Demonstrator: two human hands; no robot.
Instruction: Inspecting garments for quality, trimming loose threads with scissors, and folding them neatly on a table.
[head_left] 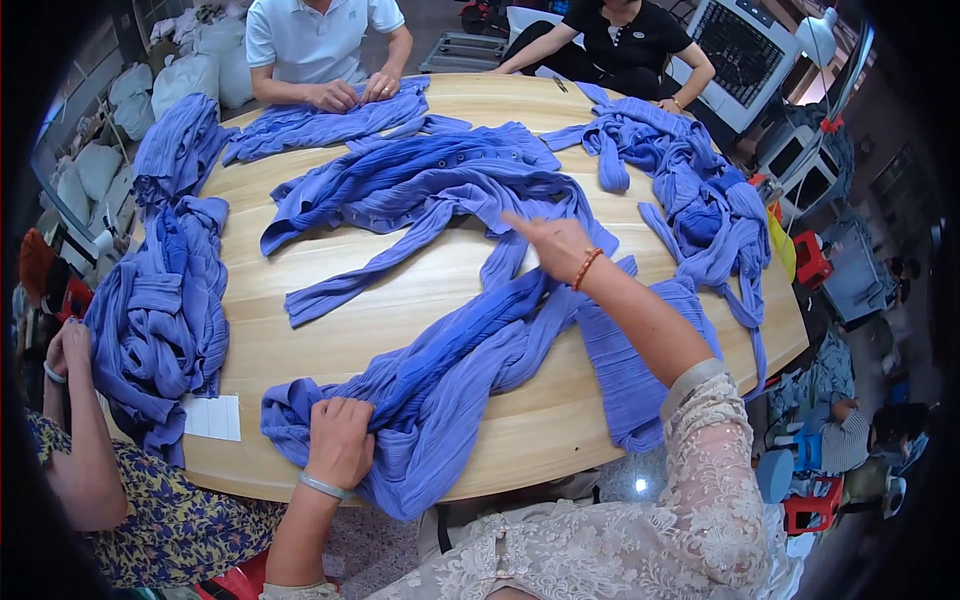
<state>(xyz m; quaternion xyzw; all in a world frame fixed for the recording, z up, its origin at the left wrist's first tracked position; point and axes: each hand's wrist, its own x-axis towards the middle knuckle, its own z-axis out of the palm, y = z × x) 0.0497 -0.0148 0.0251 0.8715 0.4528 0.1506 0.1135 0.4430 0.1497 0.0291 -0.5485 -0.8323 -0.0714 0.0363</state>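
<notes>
A blue-violet pleated garment [450,370] lies bunched across the near part of the table, running from the front edge up toward the middle. My left hand [340,440] is closed on its near left end, fingers curled into the cloth. Over the middle of the table, my right hand [556,246] has its index finger stretched out to the left, close above the folds; the other fingers are partly hidden and slightly blurred. Beyond it spreads a second blue garment [400,185] with a row of buttons and a long strap trailing left.
The pale wooden table [260,310] also carries blue garment piles at left [165,310] and right [705,200], and a folded blue piece [640,360]. A white paper [212,417] lies front left. Across sit two people; one handles blue cloth [330,125]. Another person's hands [68,350] are at left.
</notes>
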